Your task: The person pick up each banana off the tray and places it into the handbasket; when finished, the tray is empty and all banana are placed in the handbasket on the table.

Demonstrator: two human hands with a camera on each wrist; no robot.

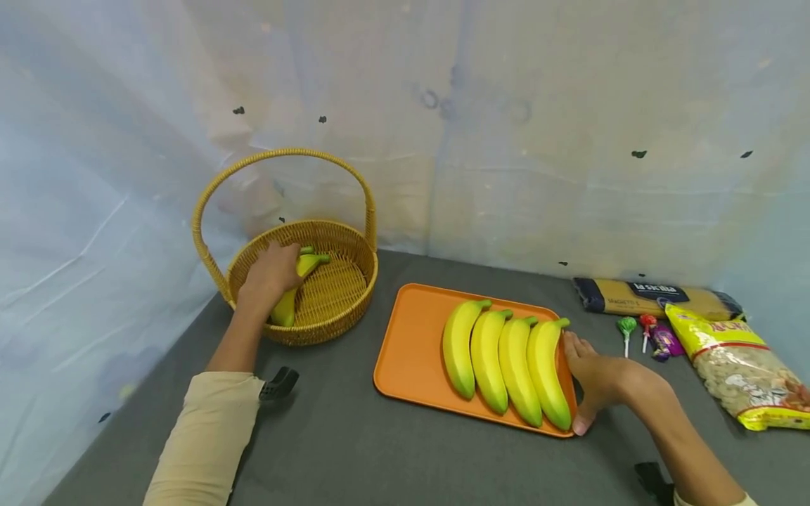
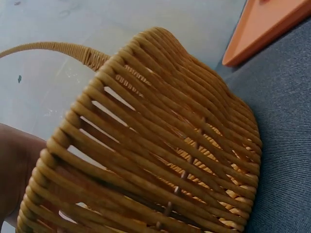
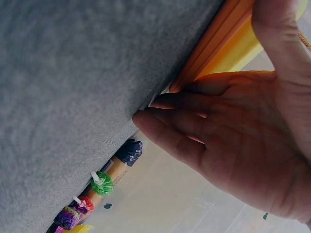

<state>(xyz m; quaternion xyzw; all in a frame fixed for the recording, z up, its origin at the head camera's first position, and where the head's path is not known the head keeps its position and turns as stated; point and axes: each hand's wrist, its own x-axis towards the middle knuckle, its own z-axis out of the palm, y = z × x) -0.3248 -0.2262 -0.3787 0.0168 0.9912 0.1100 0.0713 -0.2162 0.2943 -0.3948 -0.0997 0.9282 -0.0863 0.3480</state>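
The left hand [image 1: 271, 273] reaches into the round woven wicker basket with an arched handle [image 1: 354, 295], its fingers curled over a yellow-green plastic banana [image 1: 292, 289] that lies tilted against the basket's near-left wall, stem end pointing toward the middle. The right hand [image 1: 598, 379] rests with relaxed, nearly straight fingers against the right edge of the flat orange plastic tray [image 1: 408, 344], thumb at the near corner, holding nothing. Four more yellow bananas [image 1: 503, 358] lie side by side on the right half of the tray, touching one another.

To handle this well, I would judge that the left hand should keep a firm wrap around the banana's thick middle and keep it clear of the basket's rim and handle, while the right hand goes on bracing the tray so it cannot slide on the grey tabletop [image 1: 354, 443]. A spaghetti packet [image 1: 652, 297], lollipops [image 1: 645, 332] and a yellow bag of beans [image 1: 740, 365] lie further right, well apart.
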